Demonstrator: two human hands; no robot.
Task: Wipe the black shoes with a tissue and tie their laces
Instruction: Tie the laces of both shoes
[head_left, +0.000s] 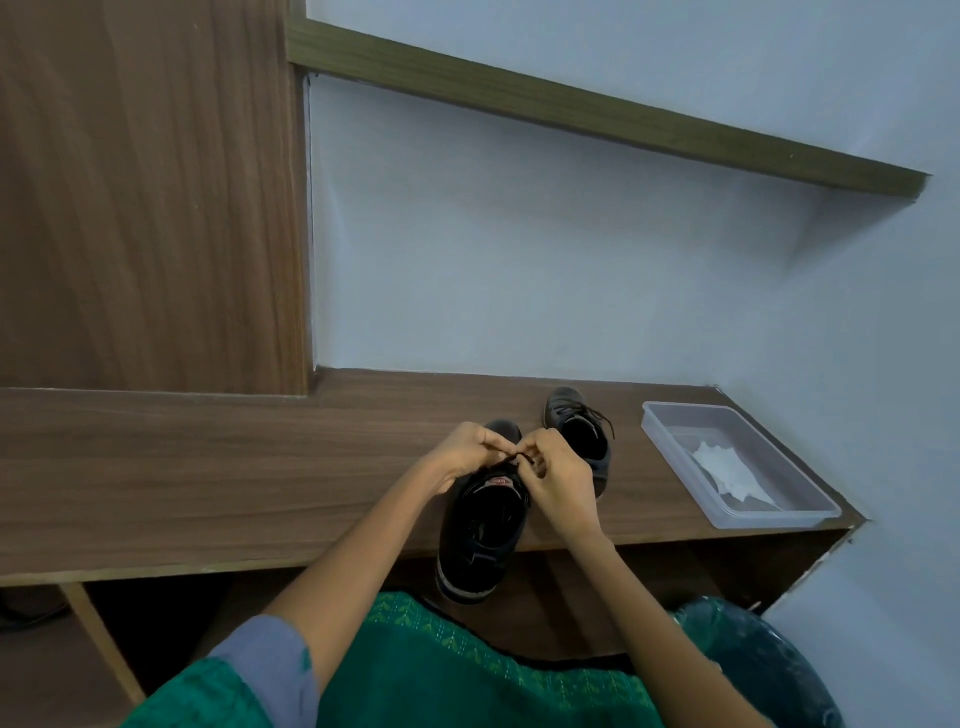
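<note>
Two black shoes stand on the brown wooden desk. The near shoe points away from me, its heel hanging over the desk's front edge. My left hand and my right hand meet above its tongue, each pinching an end of the black lace. The far shoe stands behind and to the right, its lace lying loose. A crumpled white tissue lies inside a clear plastic tray at the desk's right end.
A wooden panel rises at the left behind the desk, and a wooden shelf runs along the pale wall above. A dark bin lined with a plastic bag stands on the floor at lower right.
</note>
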